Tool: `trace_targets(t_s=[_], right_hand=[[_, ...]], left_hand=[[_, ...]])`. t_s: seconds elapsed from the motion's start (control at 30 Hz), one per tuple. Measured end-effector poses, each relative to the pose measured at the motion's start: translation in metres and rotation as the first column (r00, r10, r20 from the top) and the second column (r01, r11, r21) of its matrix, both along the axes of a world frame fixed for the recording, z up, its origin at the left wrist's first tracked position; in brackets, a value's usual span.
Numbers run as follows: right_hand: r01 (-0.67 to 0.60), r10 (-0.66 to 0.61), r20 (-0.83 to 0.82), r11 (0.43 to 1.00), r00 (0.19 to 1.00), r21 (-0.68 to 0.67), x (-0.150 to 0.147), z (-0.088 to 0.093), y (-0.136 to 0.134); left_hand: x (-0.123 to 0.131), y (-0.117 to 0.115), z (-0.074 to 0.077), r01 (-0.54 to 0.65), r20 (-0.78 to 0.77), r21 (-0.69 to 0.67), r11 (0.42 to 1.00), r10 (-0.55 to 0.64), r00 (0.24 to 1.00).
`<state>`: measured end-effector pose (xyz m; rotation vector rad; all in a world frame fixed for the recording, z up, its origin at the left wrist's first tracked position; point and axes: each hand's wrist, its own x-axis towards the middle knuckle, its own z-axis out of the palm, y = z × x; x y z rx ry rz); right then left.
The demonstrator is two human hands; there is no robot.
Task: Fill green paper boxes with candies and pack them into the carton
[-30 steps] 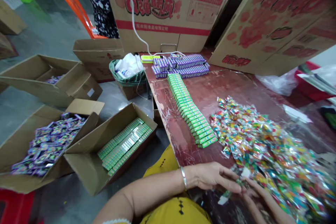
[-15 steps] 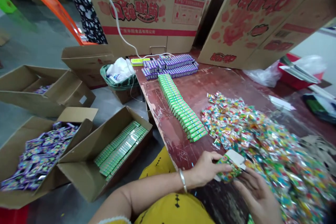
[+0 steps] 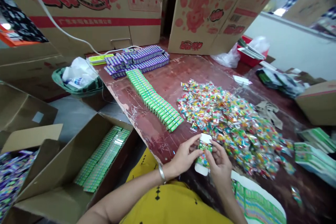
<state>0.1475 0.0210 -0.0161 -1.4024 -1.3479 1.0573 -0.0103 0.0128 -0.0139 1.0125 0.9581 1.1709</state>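
Both my hands hold one small green and white candy box point(image 3: 202, 154) upright at the near edge of the red table point(image 3: 147, 129). My left hand point(image 3: 183, 156) grips its left side with thumb and fingers closed on it. On the box's right side my right hand point(image 3: 219, 163) is closed, fingertips at the top flap. A big heap of wrapped candies point(image 3: 231, 126) lies just beyond and to the right. A long row of finished green boxes point(image 3: 153, 98) runs away from me on the left part of the table.
Purple boxes point(image 3: 136, 59) are stacked at the table's far end by tall cartons point(image 3: 210, 10). On the floor at left stand an open carton of green boxes point(image 3: 101, 157), one of purple packs point(image 3: 13, 178) and a bin point(image 3: 76, 84). Flat green box blanks point(image 3: 315, 154) lie right.
My view swung right and closer. The box went from lying flat between my hands to standing upright, and both hands rose and closed round it.
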Motion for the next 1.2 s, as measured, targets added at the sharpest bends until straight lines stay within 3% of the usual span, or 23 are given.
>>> trace_targets(t_s=[0.1, 0.23, 0.43, 0.53, 0.63, 0.73, 0.9, 1.07, 1.2], right_hand=[[0.005, -0.005, 0.027, 1.0, 1.0, 0.004, 0.003, -0.004, -0.001], [-0.002, 0.002, 0.016, 1.0, 1.0, -0.025, 0.003, -0.006, -0.001], [-0.02, 0.021, 0.005, 0.999, 1.0, -0.048, 0.0, -0.007, -0.002], [-0.024, 0.023, 0.06, 0.999, 0.998, 0.024, -0.001, -0.008, 0.0], [-0.006, 0.007, -0.021, 0.998, 1.0, 0.058, -0.002, -0.007, 0.004], [0.004, 0.0, -0.127, 1.0, 0.992, 0.03, -0.004, -0.005, 0.009], [-0.155, 0.15, -0.087, 0.987, 0.985, -0.052, 0.001, 0.006, 0.018], [-0.2, 0.183, -0.091, 0.951, 0.979, -0.237, 0.008, 0.013, 0.03], [-0.227, 0.209, -0.095, 0.938, 0.973, -0.264, 0.012, 0.012, 0.037]], left_hand=[[-0.007, 0.001, 0.003, 0.068, -0.103, 0.051, 0.996, -0.062, 0.993], [-0.011, 0.0, 0.003, 0.072, -0.223, 0.126, 0.989, -0.043, 0.974], [-0.009, 0.005, -0.006, 0.168, 0.033, -0.127, 0.978, -0.165, 0.986], [-0.008, 0.007, -0.008, 0.189, 0.057, -0.109, 0.976, -0.184, 0.981], [-0.006, 0.006, -0.009, 0.125, 0.083, -0.084, 0.989, -0.118, 0.99], [-0.004, 0.004, -0.01, 0.063, 0.107, -0.136, 0.989, -0.049, 0.993], [-0.008, 0.003, -0.008, 0.043, -0.008, -0.126, 0.991, -0.044, 0.999], [-0.013, 0.002, 0.0, 0.086, -0.101, -0.059, 0.995, -0.091, 0.991], [-0.014, 0.002, 0.002, 0.124, -0.117, -0.059, 0.991, -0.131, 0.984]])
